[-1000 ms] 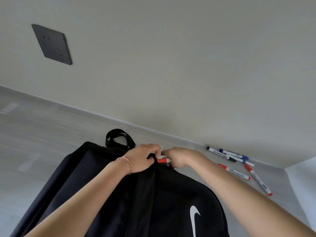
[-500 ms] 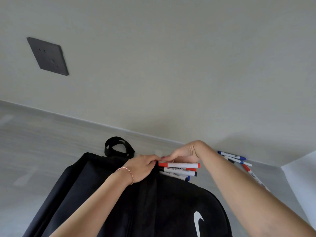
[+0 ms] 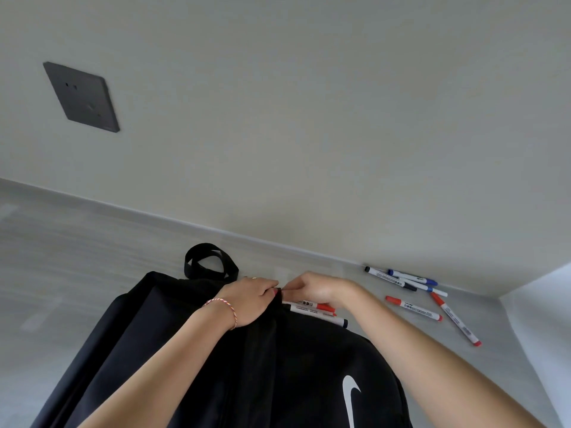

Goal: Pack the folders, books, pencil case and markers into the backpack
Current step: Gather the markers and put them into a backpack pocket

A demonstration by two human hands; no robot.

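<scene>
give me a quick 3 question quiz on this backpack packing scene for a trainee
1. True or false: every marker is already inside the backpack.
2. Which hand wears the woven bracelet? A) left B) right C) neither
3. Fill in: the loose markers lie on the ____ of the backpack, near the wall.

Key
1. False. Several markers lie loose on the floor, and the right hand holds a bunch of markers at the bag's top edge.
2. A. It is on the wrist of the left hand, which grips the bag's top.
3. Right.
</scene>
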